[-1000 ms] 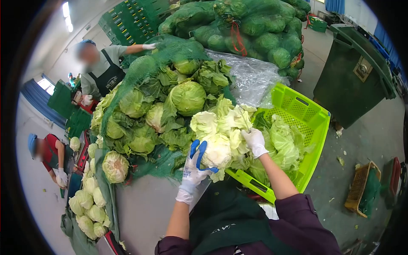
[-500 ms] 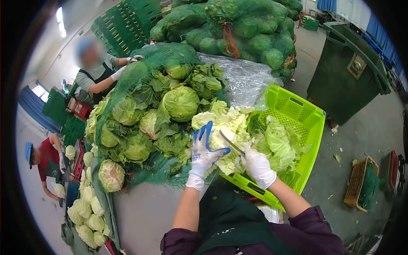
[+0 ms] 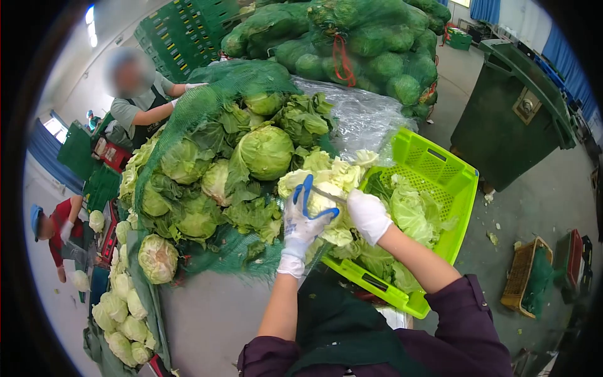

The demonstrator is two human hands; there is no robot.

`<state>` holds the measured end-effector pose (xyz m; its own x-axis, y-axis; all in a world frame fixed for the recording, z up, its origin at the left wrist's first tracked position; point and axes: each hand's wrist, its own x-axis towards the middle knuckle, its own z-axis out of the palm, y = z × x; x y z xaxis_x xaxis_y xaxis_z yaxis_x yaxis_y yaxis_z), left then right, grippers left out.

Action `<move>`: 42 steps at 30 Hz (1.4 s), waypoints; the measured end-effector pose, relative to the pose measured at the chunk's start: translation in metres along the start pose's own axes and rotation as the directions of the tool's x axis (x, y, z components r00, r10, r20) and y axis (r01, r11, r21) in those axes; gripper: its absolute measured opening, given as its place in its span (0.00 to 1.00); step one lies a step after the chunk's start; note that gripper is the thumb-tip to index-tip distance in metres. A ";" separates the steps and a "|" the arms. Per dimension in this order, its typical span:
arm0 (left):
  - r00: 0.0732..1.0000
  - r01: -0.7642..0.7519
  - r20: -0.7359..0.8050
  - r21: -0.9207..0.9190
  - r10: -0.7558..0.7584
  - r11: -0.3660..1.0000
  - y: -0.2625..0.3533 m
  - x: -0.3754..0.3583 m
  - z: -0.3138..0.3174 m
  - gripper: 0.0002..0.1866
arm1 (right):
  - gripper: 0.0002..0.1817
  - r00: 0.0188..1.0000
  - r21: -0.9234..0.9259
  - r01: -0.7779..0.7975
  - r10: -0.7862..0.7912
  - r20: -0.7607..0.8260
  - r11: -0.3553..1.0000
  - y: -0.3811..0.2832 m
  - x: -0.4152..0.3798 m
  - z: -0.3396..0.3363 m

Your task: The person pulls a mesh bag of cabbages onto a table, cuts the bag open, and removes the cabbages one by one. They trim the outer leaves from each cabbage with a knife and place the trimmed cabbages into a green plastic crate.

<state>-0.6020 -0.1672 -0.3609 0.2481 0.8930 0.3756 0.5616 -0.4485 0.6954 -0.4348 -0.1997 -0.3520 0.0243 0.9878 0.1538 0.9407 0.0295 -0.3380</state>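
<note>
A pale, trimmed cabbage (image 3: 320, 204) sits at the near edge of the cabbage heap, beside the green crate. My left hand (image 3: 303, 220), in a white glove with blue fingertips, grips its near left side with thumb and forefinger spread around it. In my right hand (image 3: 369, 217), gloved in white, is a knife (image 3: 329, 193) whose curved blade lies across the upper part of the cabbage. The knife's handle is hidden in my fist. Loose pale leaves (image 3: 345, 173) surround the cabbage's far side.
A bright green crate (image 3: 466, 217) with cut leaves stands to the right. Untrimmed cabbages (image 3: 267, 152) lie on green netting ahead. Full net sacks (image 3: 370, 63) are stacked behind, and a dark green bin (image 3: 502, 119) stands at right. Two co-workers are at left; trimmed cabbages (image 3: 129, 308) lie nearby.
My right hand has moved up and slightly left with the knife, and the blade now lies flatter across the cabbage. My left hand stays nearly in place. The co-worker's cabbage at far left is lower.
</note>
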 end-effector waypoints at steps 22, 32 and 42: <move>0.960 0.211 0.096 -0.863 -0.261 0.458 -0.010 -0.071 -0.047 0.36 | 0.25 0.946 0.953 -0.303 0.117 0.301 -0.001 -0.041 -0.043 0.015; 0.996 0.086 0.055 -0.445 -0.068 0.891 -0.019 -0.020 -0.024 0.30 | 0.22 0.956 0.860 -0.251 0.253 0.148 0.445 -0.007 -0.001 0.029; 0.967 -0.255 0.017 -0.054 0.256 0.966 -0.010 -0.026 -0.030 0.33 | 0.38 0.989 0.445 -0.116 0.147 -0.035 0.888 -0.027 -0.004 0.015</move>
<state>-0.6373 -0.1873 -0.3590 0.3970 0.7491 0.5303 0.4365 -0.6624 0.6089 -0.4650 -0.2022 -0.3576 0.1742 0.9754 0.1348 0.6816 -0.0206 -0.7314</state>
